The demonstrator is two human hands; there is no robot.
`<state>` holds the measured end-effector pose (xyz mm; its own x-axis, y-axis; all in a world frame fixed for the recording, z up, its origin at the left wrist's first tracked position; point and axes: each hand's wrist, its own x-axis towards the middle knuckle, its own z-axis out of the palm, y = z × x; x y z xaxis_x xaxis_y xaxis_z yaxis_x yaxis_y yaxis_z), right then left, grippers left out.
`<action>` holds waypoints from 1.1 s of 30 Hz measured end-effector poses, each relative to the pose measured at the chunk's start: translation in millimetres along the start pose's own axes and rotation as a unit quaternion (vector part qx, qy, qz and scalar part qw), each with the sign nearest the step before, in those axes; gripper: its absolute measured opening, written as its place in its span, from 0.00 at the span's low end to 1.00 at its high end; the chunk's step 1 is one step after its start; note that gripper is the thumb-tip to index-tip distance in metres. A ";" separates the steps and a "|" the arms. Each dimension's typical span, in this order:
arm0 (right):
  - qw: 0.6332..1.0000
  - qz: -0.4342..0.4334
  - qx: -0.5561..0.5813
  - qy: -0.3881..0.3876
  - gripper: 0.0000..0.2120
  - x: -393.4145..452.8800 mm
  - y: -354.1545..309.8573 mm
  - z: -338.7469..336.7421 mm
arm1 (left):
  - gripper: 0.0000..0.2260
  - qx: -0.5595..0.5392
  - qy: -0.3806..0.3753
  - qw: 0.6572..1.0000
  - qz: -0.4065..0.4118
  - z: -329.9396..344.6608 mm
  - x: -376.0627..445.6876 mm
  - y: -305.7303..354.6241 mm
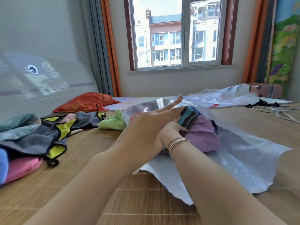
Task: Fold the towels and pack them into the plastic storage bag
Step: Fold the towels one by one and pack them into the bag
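Both bare forearms reach forward from the bottom edge and converge near the middle. The left hand (146,125) lies uppermost, palm turned down and to the right, its fingers straight and close together, pointing up and to the right. The right hand (170,129) sits just beneath it and is partly hidden by it, fingers curled forward in a grip; 2 thin bangles (177,142) circle the right wrist.
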<state>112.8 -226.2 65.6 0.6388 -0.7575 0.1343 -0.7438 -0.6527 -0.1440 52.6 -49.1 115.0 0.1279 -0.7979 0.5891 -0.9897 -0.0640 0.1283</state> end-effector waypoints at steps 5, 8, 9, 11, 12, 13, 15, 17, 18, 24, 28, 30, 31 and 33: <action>0.997 -0.029 0.072 0.012 0.44 30.1 1.8 22.2 | 0.47 -0.046 -0.009 0.998 -0.046 -2.6 -13.1 -32.3; 0.993 -0.087 0.066 0.049 0.47 18.7 20.3 30.6 | 0.49 -0.001 -0.008 0.999 -0.038 -2.5 -6.3 -32.6; 0.991 -0.100 0.071 0.053 0.48 14.9 26.4 31.6 | 0.49 0.004 -0.009 0.999 -0.032 -1.2 -4.7 -31.2; 0.987 -0.125 0.086 0.050 0.50 8.6 36.9 29.4 | 0.48 0.000 -0.012 0.999 -0.045 -0.7 -4.3 -25.1; 0.986 -0.136 0.090 0.046 0.50 3.9 41.0 26.9 | 0.47 0.013 -0.017 0.998 -0.056 -0.6 -5.3 -22.3; 0.984 -0.145 0.089 0.043 0.50 -0.6 44.9 25.0 | 0.47 0.031 -0.020 0.997 -0.066 -0.9 -6.7 -19.5; 0.983 -0.159 0.077 0.043 0.50 -12.2 52.4 23.8 | 0.48 0.041 -0.017 0.997 -0.056 2.3 -9.8 -18.8; 0.983 -0.167 0.057 0.042 0.50 -27.6 59.5 23.5 | 0.49 0.034 -0.012 0.998 -0.044 5.4 -12.3 -18.2; 0.983 -0.170 0.053 0.042 0.49 -38.1 62.9 23.1 | 0.49 0.030 -0.008 0.998 -0.047 6.0 -14.9 -17.0; 0.950 -0.245 0.082 0.178 0.16 -137.3 78.0 21.6 | 0.34 -0.031 0.079 0.995 -0.060 13.5 -64.2 0.1; 0.898 -0.343 0.078 0.263 0.05 -205.4 61.5 7.5 | 0.27 -0.091 0.138 0.979 -0.122 6.9 -124.2 4.3; 0.885 -0.385 0.083 0.250 0.05 -228.6 37.4 1.2 | 0.24 -0.100 0.164 0.965 -0.180 -5.4 -155.7 -3.0; 0.879 -0.402 0.087 0.243 0.06 -236.9 21.7 1.0 | 0.23 -0.096 0.180 0.955 -0.217 -12.6 -170.0 -10.2; 0.868 -0.426 0.098 0.233 0.06 -246.7 -14.5 5.2 | 0.23 -0.088 0.208 0.929 -0.292 -28.3 -196.2 -28.5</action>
<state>-32.9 -29.9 29.5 0.7575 0.0578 0.6502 0.0374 -0.9983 0.0452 57.6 126.3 18.4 0.6900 -0.3542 0.6312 -0.7225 -0.2847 0.6301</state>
